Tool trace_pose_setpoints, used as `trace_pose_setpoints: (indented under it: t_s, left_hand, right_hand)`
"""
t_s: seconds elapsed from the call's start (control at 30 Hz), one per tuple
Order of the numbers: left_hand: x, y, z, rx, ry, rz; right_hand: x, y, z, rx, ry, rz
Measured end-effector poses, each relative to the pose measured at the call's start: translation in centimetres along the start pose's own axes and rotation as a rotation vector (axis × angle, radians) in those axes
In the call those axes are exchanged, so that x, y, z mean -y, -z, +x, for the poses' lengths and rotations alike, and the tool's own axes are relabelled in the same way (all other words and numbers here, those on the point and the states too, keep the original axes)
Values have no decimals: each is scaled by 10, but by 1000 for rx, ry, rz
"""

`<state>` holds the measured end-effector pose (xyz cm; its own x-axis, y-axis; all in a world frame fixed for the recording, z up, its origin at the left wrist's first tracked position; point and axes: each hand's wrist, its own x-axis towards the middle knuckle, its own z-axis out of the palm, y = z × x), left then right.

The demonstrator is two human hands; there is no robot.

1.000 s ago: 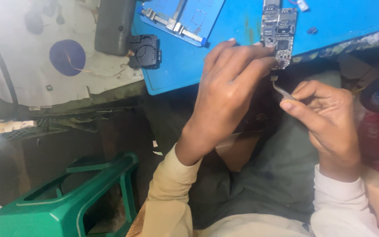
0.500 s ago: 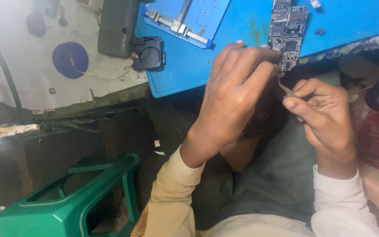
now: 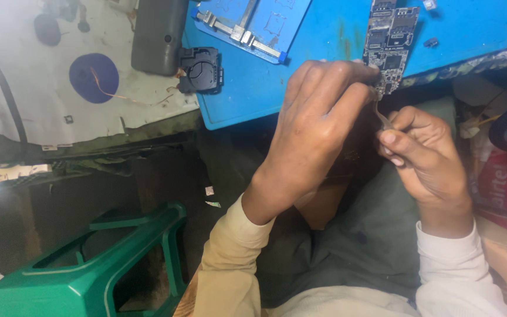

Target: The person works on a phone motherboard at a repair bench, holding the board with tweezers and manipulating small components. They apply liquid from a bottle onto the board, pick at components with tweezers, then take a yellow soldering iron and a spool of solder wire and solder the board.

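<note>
Circuit board pinched at the mat's near edge

Circuit board (image 3: 389, 44) lies on the blue mat (image 3: 324, 53), long axis running away from the person, overhanging the near edge. Left hand (image 3: 312, 129) grips its near end; right hand (image 3: 423, 155) pinches tweezers (image 3: 381, 115) just below. Since the earlier frames, the board sits slightly further right.

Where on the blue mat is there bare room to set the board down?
Bare blue mat lies between the metal holder and the circuit board, and right of the board. Crowded at the mat's near edge: left hand pinches the board, right hand holds tweezers.
</note>
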<state>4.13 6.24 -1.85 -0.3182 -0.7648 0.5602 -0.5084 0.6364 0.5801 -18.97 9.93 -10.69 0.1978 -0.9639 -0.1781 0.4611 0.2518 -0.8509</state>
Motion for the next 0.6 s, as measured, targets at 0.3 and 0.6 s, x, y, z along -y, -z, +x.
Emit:
trace_pose_setpoints:
  t_s: [0.3, 0.6]
  left_hand:
    - [5, -5, -3, -19, -22, -33]
    - [10, -12, -1, -60, -104, -26]
  right_hand:
    - [13, -2, -4, -8, -65, -29]
    - [35, 2, -3, -8, -82, -159]
